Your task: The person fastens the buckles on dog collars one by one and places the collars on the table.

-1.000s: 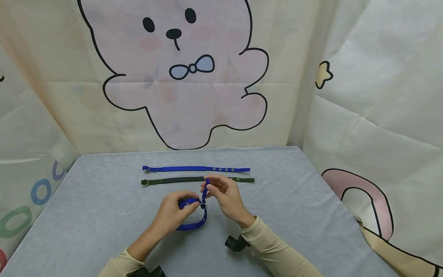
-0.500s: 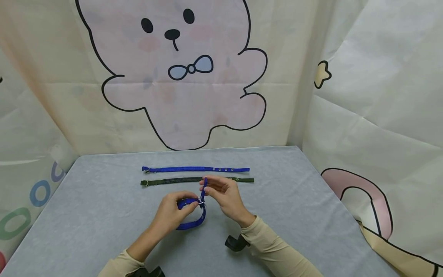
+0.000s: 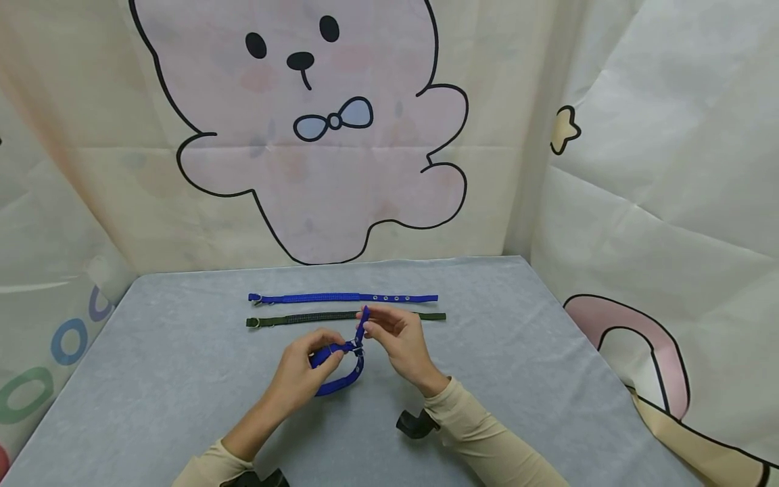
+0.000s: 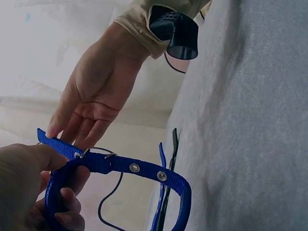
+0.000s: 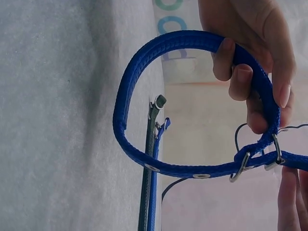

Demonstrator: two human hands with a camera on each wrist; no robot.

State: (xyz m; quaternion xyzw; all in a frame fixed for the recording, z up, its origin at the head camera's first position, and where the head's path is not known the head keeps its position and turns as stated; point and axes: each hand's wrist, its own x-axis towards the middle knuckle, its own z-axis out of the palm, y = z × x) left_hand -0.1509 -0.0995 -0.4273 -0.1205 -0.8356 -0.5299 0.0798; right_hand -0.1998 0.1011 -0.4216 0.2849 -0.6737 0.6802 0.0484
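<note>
A blue pet collar (image 3: pixel 343 383) with metal eyelets is bent into a loop above the table. My left hand (image 3: pixel 304 362) grips it close to the buckle (image 5: pixel 275 151), thumb on one face and fingers curled around the band. At the strap's free end (image 4: pixel 53 139), which sticks out past the buckle, my right hand (image 3: pixel 398 341) pinches with thumb and fingers. In the right wrist view the whole loop shows, its eyeleted part running through the metal fittings.
Two more collars lie straight and parallel toward the back of the grey table (image 3: pixel 182 379): a blue one (image 3: pixel 328 297) behind a dark green one (image 3: pixel 274 320). The right hand overlaps part of the green collar in the head view. Printed curtains (image 3: pixel 657 169) surround the table.
Both hands and the looped collar have risen slightly, and the strap's free end has shifted a little to the right. The grips look the same. The head view has drifted slightly.
</note>
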